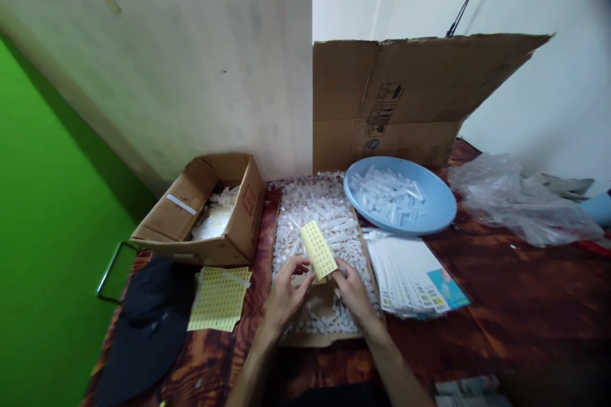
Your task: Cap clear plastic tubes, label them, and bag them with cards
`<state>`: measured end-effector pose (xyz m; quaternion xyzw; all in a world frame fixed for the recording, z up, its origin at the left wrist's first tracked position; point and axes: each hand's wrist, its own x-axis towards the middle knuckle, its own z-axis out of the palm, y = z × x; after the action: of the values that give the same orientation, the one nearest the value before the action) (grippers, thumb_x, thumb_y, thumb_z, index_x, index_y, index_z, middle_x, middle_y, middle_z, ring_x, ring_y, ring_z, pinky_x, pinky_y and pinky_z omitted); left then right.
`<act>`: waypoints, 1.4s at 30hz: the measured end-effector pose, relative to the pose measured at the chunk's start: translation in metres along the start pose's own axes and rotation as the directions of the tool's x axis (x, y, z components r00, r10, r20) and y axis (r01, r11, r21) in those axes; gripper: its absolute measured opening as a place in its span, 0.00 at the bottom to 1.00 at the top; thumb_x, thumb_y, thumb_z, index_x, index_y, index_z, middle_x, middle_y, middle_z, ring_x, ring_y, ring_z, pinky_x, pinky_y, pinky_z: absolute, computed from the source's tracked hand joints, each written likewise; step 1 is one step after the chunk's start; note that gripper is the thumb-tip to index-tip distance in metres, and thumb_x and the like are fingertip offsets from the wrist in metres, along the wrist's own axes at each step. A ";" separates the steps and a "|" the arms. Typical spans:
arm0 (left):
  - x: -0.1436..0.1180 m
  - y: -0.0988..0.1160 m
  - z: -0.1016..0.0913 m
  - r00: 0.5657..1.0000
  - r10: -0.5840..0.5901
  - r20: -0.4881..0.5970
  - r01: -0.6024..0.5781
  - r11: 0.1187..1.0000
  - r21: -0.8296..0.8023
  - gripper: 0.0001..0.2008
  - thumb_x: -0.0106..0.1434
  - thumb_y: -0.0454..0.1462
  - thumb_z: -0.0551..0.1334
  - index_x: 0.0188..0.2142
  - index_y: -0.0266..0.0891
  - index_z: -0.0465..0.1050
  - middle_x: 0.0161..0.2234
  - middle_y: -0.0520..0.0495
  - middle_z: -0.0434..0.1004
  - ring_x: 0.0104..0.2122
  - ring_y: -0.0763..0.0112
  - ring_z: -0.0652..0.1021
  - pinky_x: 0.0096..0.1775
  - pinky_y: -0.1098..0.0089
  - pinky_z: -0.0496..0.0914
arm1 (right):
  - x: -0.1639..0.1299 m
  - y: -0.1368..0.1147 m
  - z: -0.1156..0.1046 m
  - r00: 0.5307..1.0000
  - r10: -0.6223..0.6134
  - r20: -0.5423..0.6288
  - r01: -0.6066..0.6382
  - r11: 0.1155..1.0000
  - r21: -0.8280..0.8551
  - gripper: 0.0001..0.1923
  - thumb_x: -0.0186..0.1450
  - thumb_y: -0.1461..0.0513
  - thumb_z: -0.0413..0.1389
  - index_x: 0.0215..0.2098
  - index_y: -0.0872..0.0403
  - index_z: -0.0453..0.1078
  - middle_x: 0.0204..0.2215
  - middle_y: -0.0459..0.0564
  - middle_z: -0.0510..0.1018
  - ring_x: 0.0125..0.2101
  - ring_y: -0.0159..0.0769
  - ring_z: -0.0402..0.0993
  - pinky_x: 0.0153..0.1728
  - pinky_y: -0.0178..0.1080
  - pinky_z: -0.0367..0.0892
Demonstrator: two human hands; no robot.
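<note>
Left hand [287, 286] and right hand [352, 287] are bare, like both slim forearms [392, 359]; dark clothing [329, 396] shows between.

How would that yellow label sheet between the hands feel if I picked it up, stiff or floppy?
Probably floppy: the yellow label sheet looks paper-thin and seems slightly curved. It's likely very light for its size, since hardly any thickness shows at its edges. It probably wouldn't roll away, because it has straight edges and corners.
</note>
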<state>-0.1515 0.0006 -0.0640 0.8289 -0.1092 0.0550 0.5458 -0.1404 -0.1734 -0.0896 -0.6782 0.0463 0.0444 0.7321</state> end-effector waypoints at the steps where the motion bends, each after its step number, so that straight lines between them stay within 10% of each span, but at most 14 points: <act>1: 0.000 -0.001 0.001 1.000 0.005 -0.001 -0.005 1.000 -0.002 0.11 0.67 0.36 0.63 0.49 0.42 0.73 0.45 0.46 0.77 0.42 0.64 0.78 0.46 0.64 0.72 | 0.000 0.001 0.003 1.000 0.002 0.008 -0.002 1.000 0.025 0.23 0.65 0.43 0.57 0.34 0.55 0.76 0.15 0.42 0.68 0.16 0.32 0.61 0.19 0.34 0.57; 11: 0.001 0.011 0.005 0.997 0.012 -0.074 -0.013 1.000 -0.004 0.14 0.71 0.40 0.61 0.54 0.44 0.74 0.49 0.44 0.75 0.48 0.63 0.77 0.51 0.61 0.72 | -0.001 -0.012 0.008 0.983 0.041 0.176 -0.091 0.953 0.288 0.22 0.62 0.46 0.63 0.40 0.56 0.76 0.20 0.42 0.70 0.18 0.27 0.57 0.18 0.30 0.54; 24: 0.000 0.020 -0.004 0.991 0.133 -0.027 -0.128 0.983 0.130 0.05 0.70 0.36 0.61 0.42 0.42 0.76 0.40 0.47 0.79 0.43 0.63 0.79 0.46 0.65 0.71 | -0.002 -0.019 0.003 0.994 -0.011 0.108 0.017 0.998 -0.059 0.24 0.60 0.45 0.64 0.31 0.59 0.78 0.27 0.52 0.80 0.28 0.41 0.75 0.30 0.37 0.70; 33: 0.001 0.025 -0.010 0.988 0.115 0.100 -0.135 0.965 0.224 0.05 0.72 0.36 0.56 0.38 0.42 0.69 0.37 0.46 0.75 0.39 0.62 0.76 0.43 0.65 0.69 | -0.002 -0.026 -0.002 0.991 -0.046 0.125 0.073 0.972 -0.224 0.24 0.59 0.45 0.64 0.24 0.58 0.76 0.21 0.48 0.75 0.24 0.35 0.68 0.25 0.34 0.64; 42: -0.001 0.044 -0.023 0.998 0.030 0.046 -0.030 1.000 -0.003 0.08 0.71 0.39 0.57 0.35 0.40 0.69 0.35 0.47 0.74 0.38 0.65 0.75 0.42 0.69 0.68 | -0.005 -0.018 0.005 0.968 0.096 0.230 -0.126 0.985 0.117 0.26 0.61 0.41 0.61 0.35 0.57 0.74 0.26 0.49 0.76 0.22 0.35 0.69 0.24 0.36 0.67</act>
<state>-0.1627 0.0052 -0.0155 0.8277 -0.1342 0.0439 0.5432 -0.1429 -0.1697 -0.0703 -0.6157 0.0045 0.1584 0.7719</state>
